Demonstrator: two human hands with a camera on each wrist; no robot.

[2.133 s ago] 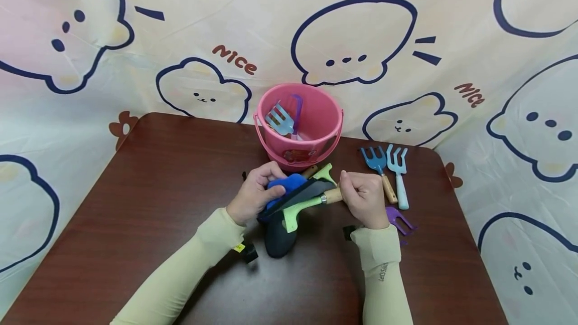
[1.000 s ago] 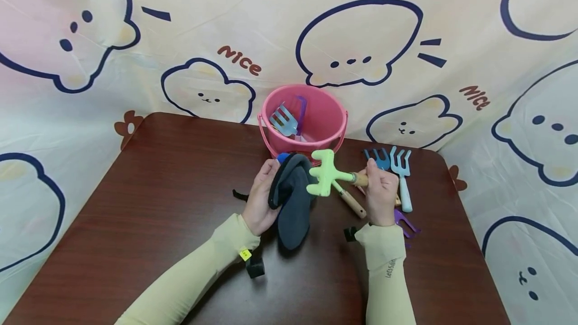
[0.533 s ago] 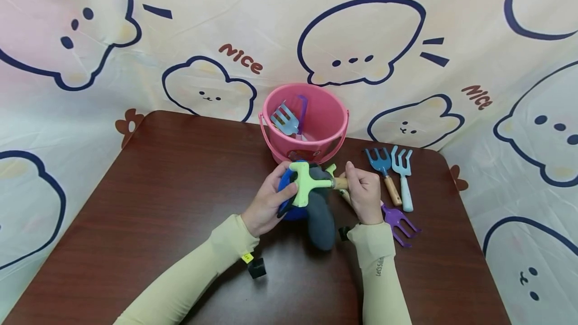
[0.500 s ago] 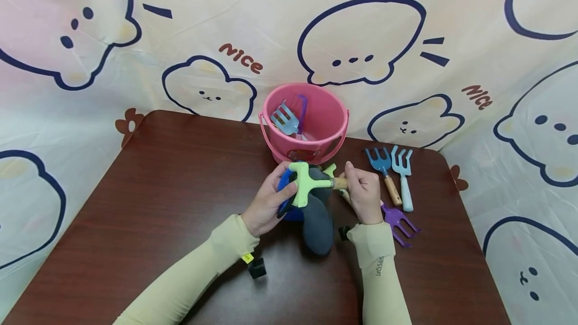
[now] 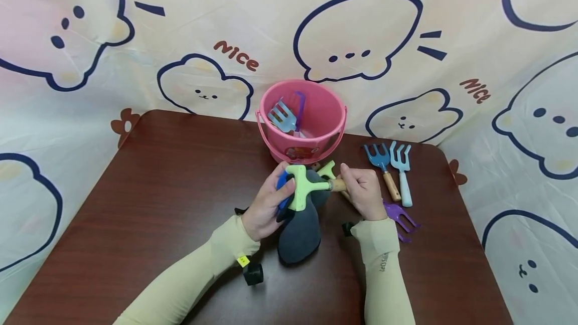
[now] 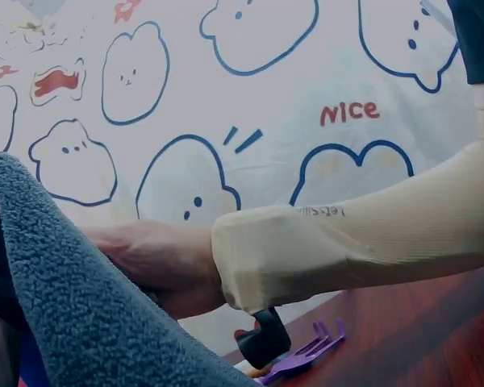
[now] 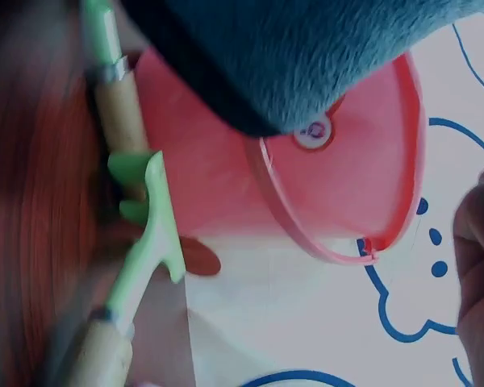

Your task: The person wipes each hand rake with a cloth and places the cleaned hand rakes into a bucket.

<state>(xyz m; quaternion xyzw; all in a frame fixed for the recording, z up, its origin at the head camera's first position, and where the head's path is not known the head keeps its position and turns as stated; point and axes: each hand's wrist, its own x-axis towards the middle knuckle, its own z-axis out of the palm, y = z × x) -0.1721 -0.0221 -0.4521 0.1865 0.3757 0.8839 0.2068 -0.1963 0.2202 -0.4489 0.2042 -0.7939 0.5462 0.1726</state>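
Observation:
My right hand grips the wooden handle of a small light-green toy rake, its head pointing left. The left hand holds a dark grey fleecy cloth with black edging and a blue side. Its thumb lies against the rake head, and the cloth is behind that head, with a rounded flap hanging down. In the left wrist view the fleecy cloth covers the lower left, with my right hand beyond it. Across the top of the right wrist view hangs the cloth.
A pink bucket holding a light-blue fork and a purple tool stands behind the hands. Another green tool lies before it. To the right are a blue fork, a pale-blue fork and a purple fork.
The rake head was apart from the cloth about a second ago, then came left against it, under the left thumb. Since half a second ago the hanging flap has swung left.

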